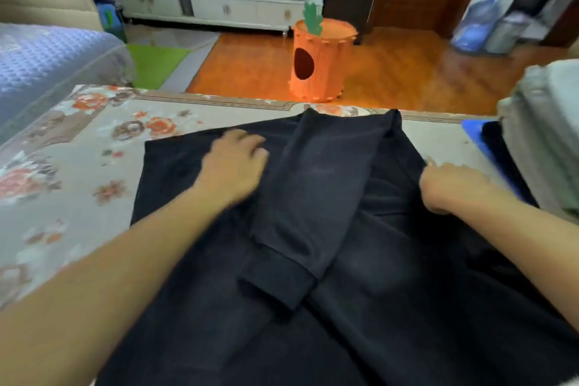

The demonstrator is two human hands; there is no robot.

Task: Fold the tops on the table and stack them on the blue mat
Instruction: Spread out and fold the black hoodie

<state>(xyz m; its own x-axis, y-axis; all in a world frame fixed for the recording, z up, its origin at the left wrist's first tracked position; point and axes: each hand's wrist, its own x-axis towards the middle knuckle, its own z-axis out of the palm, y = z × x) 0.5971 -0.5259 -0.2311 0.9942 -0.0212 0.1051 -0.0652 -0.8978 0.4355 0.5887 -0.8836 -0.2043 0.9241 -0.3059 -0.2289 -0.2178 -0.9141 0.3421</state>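
black top [360, 307] spread on floral table [78, 166], one sleeve [307, 197] folded across middle. left hand [235, 163] flat on cloth, fingers loosely spread. right hand [451, 188] pinching top's right edge. blue mat [476, 138] far right under folded pile [551, 141]

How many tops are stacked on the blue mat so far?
2 visible: a dark top at the bottom on the blue mat, and a grey top on it. The frame edge may hide more.

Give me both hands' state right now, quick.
Left hand: open, fingers resting flat on the black long-sleeved fabric top.
Right hand: gripping the top's right edge, fingers curled into the fabric.
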